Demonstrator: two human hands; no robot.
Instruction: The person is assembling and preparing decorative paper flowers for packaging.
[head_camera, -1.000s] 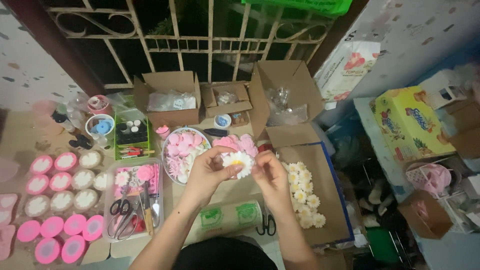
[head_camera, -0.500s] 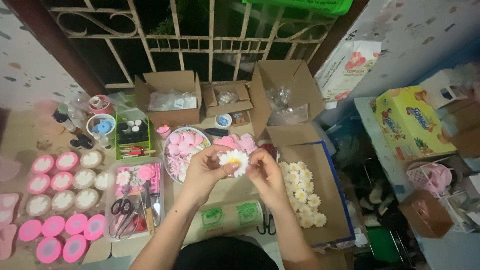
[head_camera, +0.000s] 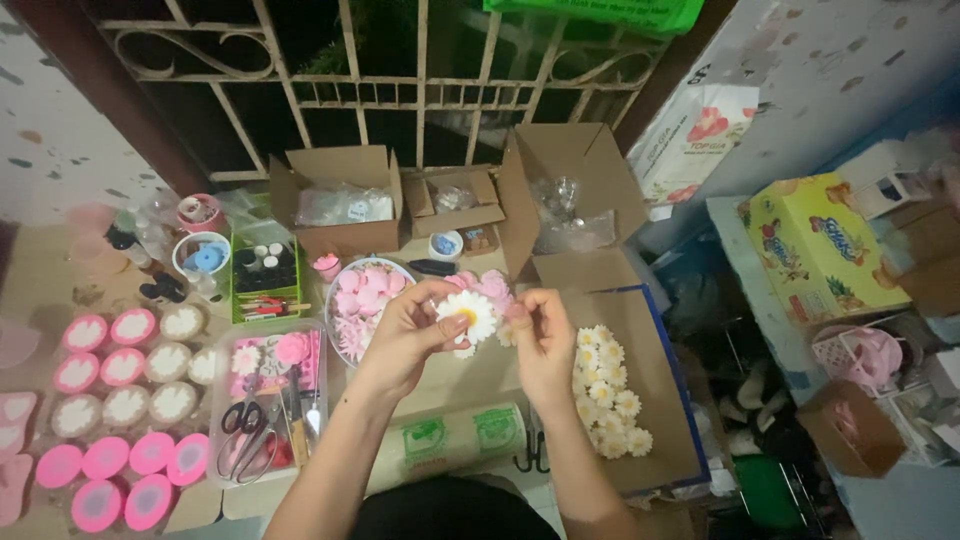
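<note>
Yellow box (head_camera: 815, 245) right of the open brown cartons (head_camera: 345, 200).

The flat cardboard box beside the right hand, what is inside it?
The flat cardboard box holds a heap of white daisy flowers with yellow centres. The right hand covers its near-left corner, so what lies under the hand and under the heap cannot be seen.

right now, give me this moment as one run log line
left hand: holds white daisy | right hand: pinches its edge | below: cardboard tray of daisies | left: bowl of pink flowers, scissors
</note>
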